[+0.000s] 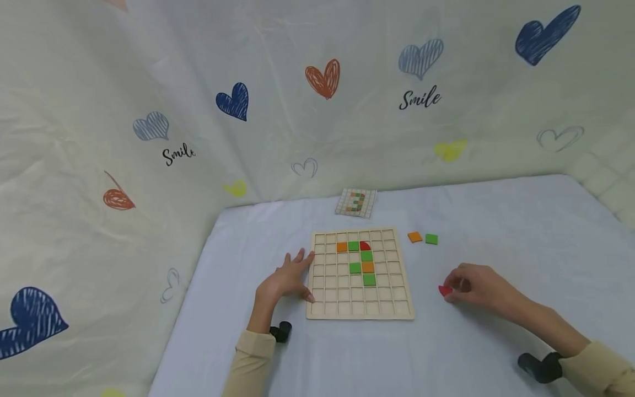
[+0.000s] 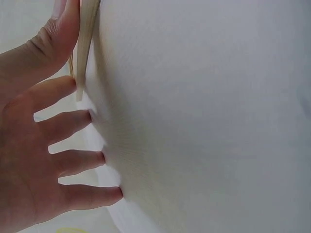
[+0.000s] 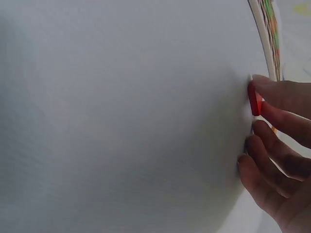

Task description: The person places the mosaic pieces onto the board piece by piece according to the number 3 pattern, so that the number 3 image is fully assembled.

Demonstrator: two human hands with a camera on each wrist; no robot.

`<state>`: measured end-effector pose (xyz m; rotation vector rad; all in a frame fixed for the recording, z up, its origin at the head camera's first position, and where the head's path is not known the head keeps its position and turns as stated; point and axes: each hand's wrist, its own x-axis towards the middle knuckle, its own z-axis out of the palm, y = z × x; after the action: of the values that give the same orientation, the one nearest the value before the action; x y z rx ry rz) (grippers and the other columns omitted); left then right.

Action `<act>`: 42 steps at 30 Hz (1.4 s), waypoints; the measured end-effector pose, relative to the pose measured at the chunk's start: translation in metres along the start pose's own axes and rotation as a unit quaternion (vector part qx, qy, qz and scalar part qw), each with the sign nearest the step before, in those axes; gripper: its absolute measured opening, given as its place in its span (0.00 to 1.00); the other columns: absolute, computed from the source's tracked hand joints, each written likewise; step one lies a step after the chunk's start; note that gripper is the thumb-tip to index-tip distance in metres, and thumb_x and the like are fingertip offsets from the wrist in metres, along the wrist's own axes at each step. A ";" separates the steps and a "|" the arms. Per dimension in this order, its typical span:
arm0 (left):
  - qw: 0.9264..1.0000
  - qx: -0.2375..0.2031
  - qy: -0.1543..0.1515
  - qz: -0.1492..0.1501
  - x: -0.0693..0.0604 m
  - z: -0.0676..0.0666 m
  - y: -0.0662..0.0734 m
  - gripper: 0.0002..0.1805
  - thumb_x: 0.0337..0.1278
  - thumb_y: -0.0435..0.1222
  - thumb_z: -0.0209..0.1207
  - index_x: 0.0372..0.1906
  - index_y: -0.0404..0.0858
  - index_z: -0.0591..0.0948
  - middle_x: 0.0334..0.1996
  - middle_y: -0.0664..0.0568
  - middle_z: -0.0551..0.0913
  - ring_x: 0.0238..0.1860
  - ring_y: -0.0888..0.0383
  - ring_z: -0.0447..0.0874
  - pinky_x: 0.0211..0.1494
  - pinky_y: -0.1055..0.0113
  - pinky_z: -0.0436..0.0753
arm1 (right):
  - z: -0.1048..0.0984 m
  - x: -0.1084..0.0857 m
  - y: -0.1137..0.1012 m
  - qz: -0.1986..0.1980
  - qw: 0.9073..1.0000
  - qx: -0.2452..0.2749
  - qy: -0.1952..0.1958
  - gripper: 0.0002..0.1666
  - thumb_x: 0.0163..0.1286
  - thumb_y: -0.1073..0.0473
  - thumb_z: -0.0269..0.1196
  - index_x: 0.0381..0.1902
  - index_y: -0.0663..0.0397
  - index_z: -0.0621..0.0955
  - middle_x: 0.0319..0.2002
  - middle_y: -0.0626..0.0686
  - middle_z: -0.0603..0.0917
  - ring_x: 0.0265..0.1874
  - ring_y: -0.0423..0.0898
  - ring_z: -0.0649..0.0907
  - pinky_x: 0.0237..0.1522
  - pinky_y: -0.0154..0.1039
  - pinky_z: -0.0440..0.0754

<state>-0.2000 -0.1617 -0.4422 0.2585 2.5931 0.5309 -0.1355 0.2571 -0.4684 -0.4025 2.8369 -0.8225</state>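
Note:
A square wooden grid board (image 1: 337,309) lies on the white cloth, with several orange, green and red tiles set in its cells. My left hand (image 1: 285,281) rests at the board's left edge, fingers spread, thumb and index touching the rim; the left wrist view shows the other fingertips on the cloth. To the right of the board, my right hand (image 1: 478,284) pinches a small red tile (image 1: 445,290) between thumb and index finger, low over the cloth. In the right wrist view the red tile (image 3: 254,99) stands on edge, its far side hidden by the fingers.
An orange tile (image 1: 415,237) and a green tile (image 1: 431,239) lie right of the board's upper corner. Behind the board is a pattern card (image 1: 356,203) printed with coloured squares on a grid. A cloth with hearts hangs behind the table.

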 end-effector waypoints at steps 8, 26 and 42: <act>1.000 -0.005 -0.003 -0.006 0.002 0.001 -0.005 0.63 0.40 0.37 0.81 0.83 0.46 0.57 0.84 0.45 0.48 0.83 0.34 0.36 0.78 0.30 0.51 | 0.007 0.002 -0.012 -0.012 0.999 0.018 -0.027 0.13 0.56 0.66 0.76 0.37 0.52 0.84 0.32 0.43 0.84 0.32 0.40 0.78 0.34 0.31 0.81; 1.000 -0.008 -0.006 0.001 0.004 0.003 -0.004 0.63 0.40 0.39 0.81 0.83 0.45 0.57 0.84 0.45 0.47 0.83 0.34 0.36 0.78 0.31 0.51 | 0.005 0.013 -0.029 -0.105 0.989 0.102 -0.012 0.11 0.64 0.63 0.72 0.43 0.46 0.88 0.37 0.39 0.88 0.32 0.32 0.79 0.36 0.30 0.83; 1.000 -0.004 -0.006 -0.007 0.003 0.001 -0.004 0.63 0.41 0.39 0.81 0.83 0.48 0.57 0.84 0.48 0.46 0.83 0.36 0.34 0.79 0.32 0.50 | 0.039 0.052 -0.066 -0.142 0.978 0.144 -0.047 0.09 0.65 0.62 0.72 0.42 0.52 0.86 0.33 0.40 0.85 0.32 0.34 0.78 0.36 0.30 0.81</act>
<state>-0.2030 -0.1639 -0.4456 0.2389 2.5798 0.5319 -0.1623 0.1684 -0.4695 -0.7897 2.5537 -1.2112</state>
